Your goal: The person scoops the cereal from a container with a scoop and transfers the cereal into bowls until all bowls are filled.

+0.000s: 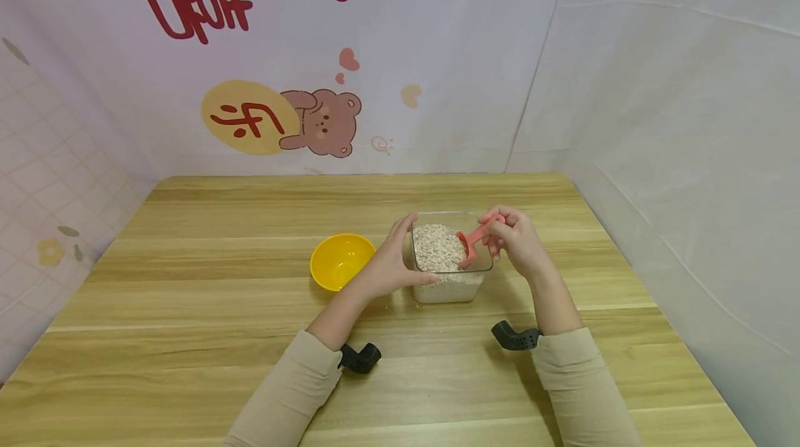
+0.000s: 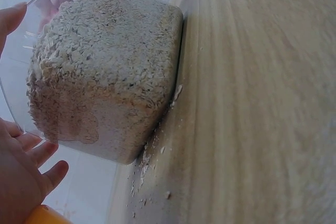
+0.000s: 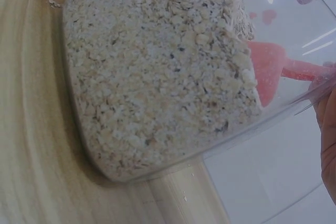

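Head: clear tub (image 1: 483, 268) of oats (image 1: 437, 246) on table (image 1: 187, 280) gripped by left hand (image 1: 386, 265); pink scoop (image 1: 478, 233), touching oats, pinched by right hand (image 1: 520, 242); yellow bowl (image 1: 340, 261) left of tub. Left wrist: flakes (image 2: 145, 172) scattered beside tub. Right wrist: scoop seen through tub wall.

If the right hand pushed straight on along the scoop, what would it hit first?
Likely the oats in the clear container: the pink scoop in the right hand leads, its head seemingly against them; depth is unclear.
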Motion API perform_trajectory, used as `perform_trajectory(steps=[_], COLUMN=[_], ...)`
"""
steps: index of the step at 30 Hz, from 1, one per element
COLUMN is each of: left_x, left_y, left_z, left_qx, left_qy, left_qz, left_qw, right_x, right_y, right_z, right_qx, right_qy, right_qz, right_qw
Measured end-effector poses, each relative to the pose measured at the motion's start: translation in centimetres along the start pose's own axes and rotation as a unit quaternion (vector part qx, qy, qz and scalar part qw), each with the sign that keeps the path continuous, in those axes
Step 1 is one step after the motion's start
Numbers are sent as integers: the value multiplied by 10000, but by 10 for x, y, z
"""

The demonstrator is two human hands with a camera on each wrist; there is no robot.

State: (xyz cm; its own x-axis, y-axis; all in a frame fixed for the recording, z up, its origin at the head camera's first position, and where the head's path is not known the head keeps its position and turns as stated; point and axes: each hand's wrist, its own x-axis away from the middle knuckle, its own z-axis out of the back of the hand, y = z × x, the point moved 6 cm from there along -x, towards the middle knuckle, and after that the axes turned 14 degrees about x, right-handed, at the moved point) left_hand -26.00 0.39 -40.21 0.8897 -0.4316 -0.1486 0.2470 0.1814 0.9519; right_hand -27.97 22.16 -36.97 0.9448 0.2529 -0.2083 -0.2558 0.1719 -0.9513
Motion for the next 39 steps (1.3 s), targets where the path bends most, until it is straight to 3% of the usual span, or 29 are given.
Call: perform_trajectory(steps=[39], left_x=[1], left_y=[2], left_z=[0], left_qx=[-81], left_qy=[15], left_qz=[100], left_qw=[9999], right_x=[0], right_y=[5], right_z=[2], right_qx=[-1033], right_qy=[65], right_qz=[-137], right_qw=[9945])
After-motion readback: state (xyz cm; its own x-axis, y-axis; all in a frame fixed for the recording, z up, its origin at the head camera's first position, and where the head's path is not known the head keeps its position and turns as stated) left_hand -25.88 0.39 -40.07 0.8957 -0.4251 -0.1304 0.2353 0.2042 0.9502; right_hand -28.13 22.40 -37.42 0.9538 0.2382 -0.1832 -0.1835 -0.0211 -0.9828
